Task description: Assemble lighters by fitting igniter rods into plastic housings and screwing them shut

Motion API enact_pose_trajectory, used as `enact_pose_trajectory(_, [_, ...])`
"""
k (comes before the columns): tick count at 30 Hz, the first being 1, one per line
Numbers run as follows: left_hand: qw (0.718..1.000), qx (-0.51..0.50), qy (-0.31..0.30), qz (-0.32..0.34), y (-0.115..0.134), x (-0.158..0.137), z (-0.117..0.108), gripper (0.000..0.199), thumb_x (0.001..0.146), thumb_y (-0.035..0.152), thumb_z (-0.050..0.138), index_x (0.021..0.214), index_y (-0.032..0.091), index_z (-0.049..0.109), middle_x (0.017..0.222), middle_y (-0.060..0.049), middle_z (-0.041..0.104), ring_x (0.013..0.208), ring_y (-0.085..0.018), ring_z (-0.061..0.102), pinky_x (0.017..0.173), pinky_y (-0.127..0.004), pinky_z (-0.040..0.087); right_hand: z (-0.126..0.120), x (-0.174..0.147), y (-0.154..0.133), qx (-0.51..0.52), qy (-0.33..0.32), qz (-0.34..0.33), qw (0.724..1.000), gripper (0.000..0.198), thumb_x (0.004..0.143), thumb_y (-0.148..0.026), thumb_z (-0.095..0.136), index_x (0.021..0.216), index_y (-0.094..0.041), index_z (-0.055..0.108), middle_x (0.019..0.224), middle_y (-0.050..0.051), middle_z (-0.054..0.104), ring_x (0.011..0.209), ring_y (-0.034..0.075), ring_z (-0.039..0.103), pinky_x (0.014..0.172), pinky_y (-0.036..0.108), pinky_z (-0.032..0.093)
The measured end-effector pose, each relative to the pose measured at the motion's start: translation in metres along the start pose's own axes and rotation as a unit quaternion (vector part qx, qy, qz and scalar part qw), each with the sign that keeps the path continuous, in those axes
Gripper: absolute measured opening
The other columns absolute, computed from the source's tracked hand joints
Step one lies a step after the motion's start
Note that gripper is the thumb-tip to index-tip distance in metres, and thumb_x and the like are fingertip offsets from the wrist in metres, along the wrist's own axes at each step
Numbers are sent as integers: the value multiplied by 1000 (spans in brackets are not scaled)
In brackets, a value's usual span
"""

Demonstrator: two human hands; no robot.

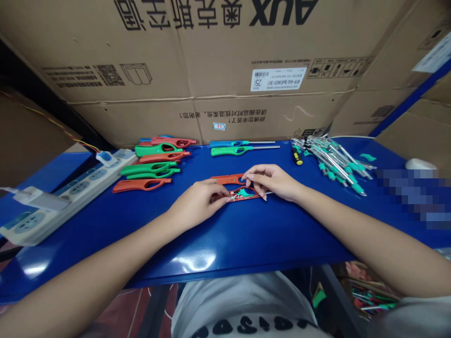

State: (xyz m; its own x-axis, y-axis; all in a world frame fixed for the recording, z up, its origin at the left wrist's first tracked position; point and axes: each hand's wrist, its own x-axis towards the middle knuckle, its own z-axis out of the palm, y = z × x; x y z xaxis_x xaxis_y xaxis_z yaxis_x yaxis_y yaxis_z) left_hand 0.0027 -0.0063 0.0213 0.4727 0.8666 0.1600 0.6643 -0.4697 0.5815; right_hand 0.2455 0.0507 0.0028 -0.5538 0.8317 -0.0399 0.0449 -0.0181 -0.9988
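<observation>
Orange lighter half-shell (246, 199): centre frame; likely light, stiff; take its rim.
Left hand (199, 202): you pinch its left end.
Right hand (273, 180): fingers curled above; grip unclear.

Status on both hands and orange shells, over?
Left hand at near orange shell, right hand at its right end. Far orange shell just beyond. Yellow-black tool off right, not between hands.

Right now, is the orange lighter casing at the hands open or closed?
Open: its rear half lies apart from the nearer half, where a green piece shows uncovered.
</observation>
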Motion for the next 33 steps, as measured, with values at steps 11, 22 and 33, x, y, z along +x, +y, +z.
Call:
enact_pose_trajectory(11, [1000, -15, 11, -18, -2, 3, 3, 11, 89, 26, 71, 93, 19, 79, 87, -4, 73, 67, -13, 61, 69, -26, 48, -1, 0, 0, -29, 0, 7, 1000, 33, 85, -46, 71, 94, -15, 67, 71, -1, 69, 38, 5, 53, 36, 18, 41])
enact_pose_trajectory(22, [999, -33, 21, -30, -4, 3, 6, 10, 88, 26, 73, 91, 18, 78, 86, -3, 71, 62, -11, 56, 66, -25, 46, -2, 0, 0, -40, -5, 4, 999, 33, 86, -47, 69, 95, -15, 67, 71, 0, 68, 39, 5, 52, 37, 19, 40])
enact_pose_trajectory(33, [999, -25, 21, -6, -4, 2, 7, 11, 90, 27, 71, 91, 18, 76, 86, -3, 70, 65, -13, 58, 68, -26, 47, 9, -10, 4, -288, -36, -236, 927, 15, 86, -23, 70, 99, -16, 72, 96, 2, 59, 53, 2, 41, 52, 20, 40])
